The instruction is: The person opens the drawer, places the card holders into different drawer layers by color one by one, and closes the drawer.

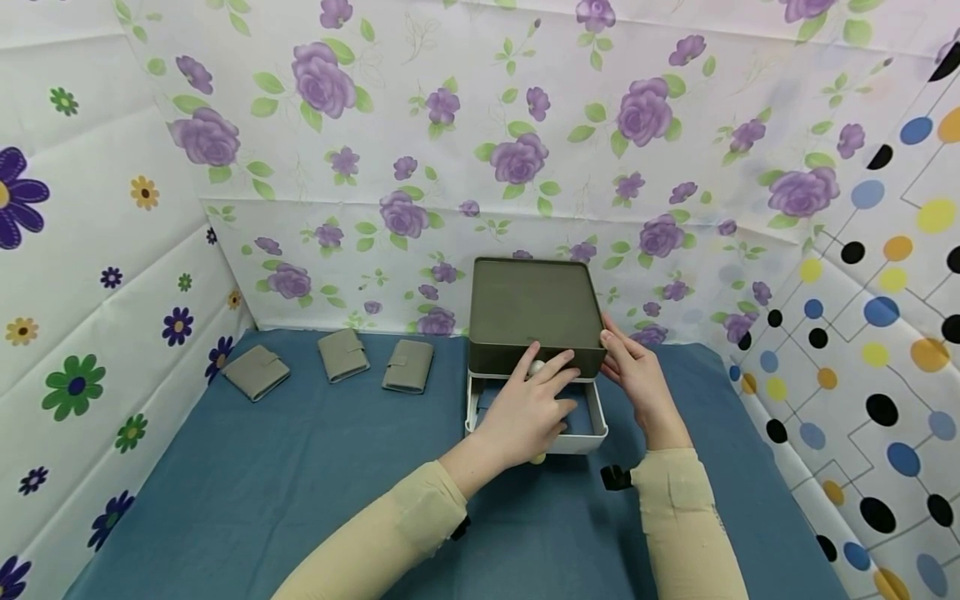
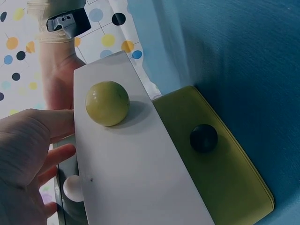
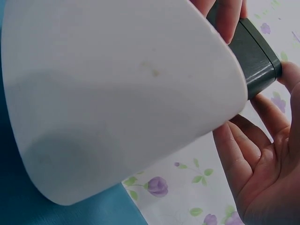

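A small drawer unit with an olive-green top (image 1: pixel 534 304) stands at the back of the table. Its white drawer (image 1: pixel 573 443) is pulled out, and something blue (image 1: pixel 581 419) shows inside, partly hidden by my left hand (image 1: pixel 528 417). That hand reaches over the drawer with fingers spread, fingertips right at the green front beside a white knob (image 1: pixel 535 367). A yellow-green knob (image 2: pixel 107 103) sits on the white drawer's front; a black knob (image 2: pixel 204 138) is on the green drawer below. My right hand (image 1: pixel 636 375) rests its thumb and extended fingers against the unit's right side.
Three grey wallet-like cases, a left one (image 1: pixel 256 372), a middle one (image 1: pixel 343 355) and a right one (image 1: pixel 408 366), lie left of the unit on the blue tablecloth (image 1: pixel 337 492). Flower-patterned sheets (image 1: pixel 420 125) rise behind and at the left; a dotted sheet (image 1: pixel 862 333) hangs at the right.
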A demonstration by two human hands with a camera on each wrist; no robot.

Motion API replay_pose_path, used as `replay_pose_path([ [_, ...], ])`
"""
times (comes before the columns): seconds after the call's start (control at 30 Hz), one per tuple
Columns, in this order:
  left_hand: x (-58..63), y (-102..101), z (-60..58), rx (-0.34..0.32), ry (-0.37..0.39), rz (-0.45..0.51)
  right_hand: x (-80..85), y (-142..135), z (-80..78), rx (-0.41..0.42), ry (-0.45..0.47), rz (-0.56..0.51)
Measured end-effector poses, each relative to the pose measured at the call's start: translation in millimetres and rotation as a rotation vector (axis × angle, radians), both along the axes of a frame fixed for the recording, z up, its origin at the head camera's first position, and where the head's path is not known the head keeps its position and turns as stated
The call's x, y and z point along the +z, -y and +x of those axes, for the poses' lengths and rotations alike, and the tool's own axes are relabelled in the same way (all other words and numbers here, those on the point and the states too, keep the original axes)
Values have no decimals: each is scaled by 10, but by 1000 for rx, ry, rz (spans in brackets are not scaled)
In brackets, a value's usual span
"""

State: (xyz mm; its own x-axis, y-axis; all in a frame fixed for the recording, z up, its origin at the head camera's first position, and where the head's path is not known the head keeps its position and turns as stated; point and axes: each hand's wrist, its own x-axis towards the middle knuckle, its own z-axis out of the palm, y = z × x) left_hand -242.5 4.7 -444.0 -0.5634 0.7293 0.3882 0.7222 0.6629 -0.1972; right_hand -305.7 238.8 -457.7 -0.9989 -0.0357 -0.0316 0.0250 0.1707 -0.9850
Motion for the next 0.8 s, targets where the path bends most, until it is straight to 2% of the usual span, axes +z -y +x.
replay_pose_path([
  [0.47, -9, 33, -27, -27, 17, 36, 8, -8, 7, 10, 6, -8],
  [0.63, -3, 57, -31, -51, 41, 96, 8, -9, 6, 12, 7, -13],
  [0.8, -9, 95, -19, -77, 77, 194, 6, -11, 7, 15, 4, -11],
])
